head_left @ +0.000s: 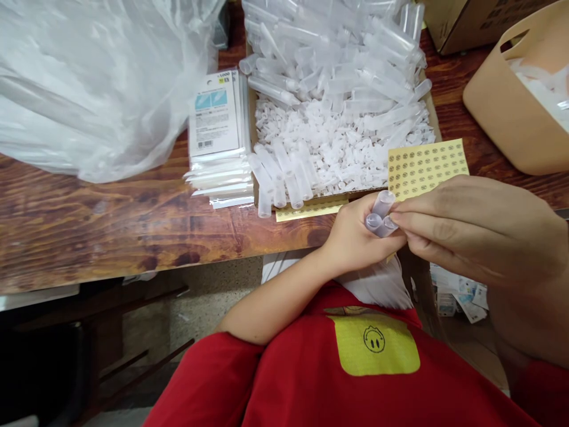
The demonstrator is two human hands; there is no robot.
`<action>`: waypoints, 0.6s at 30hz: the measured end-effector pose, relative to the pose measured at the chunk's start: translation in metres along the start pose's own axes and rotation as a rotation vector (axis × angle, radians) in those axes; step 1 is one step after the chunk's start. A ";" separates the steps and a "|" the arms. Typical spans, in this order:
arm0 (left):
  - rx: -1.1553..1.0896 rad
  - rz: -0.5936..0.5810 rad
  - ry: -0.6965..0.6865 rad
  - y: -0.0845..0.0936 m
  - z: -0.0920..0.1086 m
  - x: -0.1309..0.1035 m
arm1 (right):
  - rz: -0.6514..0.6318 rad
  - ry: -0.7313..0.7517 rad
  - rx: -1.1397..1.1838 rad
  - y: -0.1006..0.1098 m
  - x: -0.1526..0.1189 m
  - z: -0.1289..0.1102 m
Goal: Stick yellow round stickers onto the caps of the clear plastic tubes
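Note:
My left hand is closed around three clear plastic tubes, their round ends facing up toward me. Over them comes my right hand, its fingers pressed together and the fingertips touching the tubes; whatever is pinched there, if anything, is hidden. A yellow sheet of small round stickers sticks out behind my right hand. Its lower part is covered, so I cannot tell which hand supports it. Just beyond my hands, a shallow cardboard box holds many clear tubes and a heap of small white plastic pieces.
Several tubes lie across the box's front edge, above another yellow sticker sheet. To the left are stacked printed packs and a large clear plastic bag. A beige basket and a cardboard carton stand right.

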State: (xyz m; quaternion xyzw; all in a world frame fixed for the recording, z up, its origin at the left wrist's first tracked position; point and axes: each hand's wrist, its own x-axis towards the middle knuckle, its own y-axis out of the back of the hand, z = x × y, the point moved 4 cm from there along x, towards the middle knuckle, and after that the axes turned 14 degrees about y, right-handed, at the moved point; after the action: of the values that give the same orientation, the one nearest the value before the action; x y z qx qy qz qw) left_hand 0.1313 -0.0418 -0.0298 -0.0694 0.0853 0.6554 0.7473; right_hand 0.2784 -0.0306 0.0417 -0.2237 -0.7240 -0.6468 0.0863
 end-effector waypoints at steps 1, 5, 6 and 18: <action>-0.010 0.002 -0.005 0.000 0.000 0.000 | 0.002 0.011 -0.003 0.000 0.001 -0.001; -0.005 -0.019 -0.070 -0.002 -0.004 0.003 | 0.009 0.039 -0.011 0.002 0.003 -0.003; -0.001 -0.030 -0.104 -0.003 -0.004 0.004 | 0.005 0.040 -0.011 0.003 0.003 -0.003; 0.079 0.017 -0.254 -0.001 -0.003 0.004 | 0.027 0.053 -0.152 -0.005 0.008 -0.013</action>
State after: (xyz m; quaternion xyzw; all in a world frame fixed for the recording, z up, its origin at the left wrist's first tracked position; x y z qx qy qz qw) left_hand 0.1324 -0.0383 -0.0334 0.0444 0.0165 0.6612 0.7487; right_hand 0.2670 -0.0416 0.0424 -0.2222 -0.6670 -0.7045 0.0971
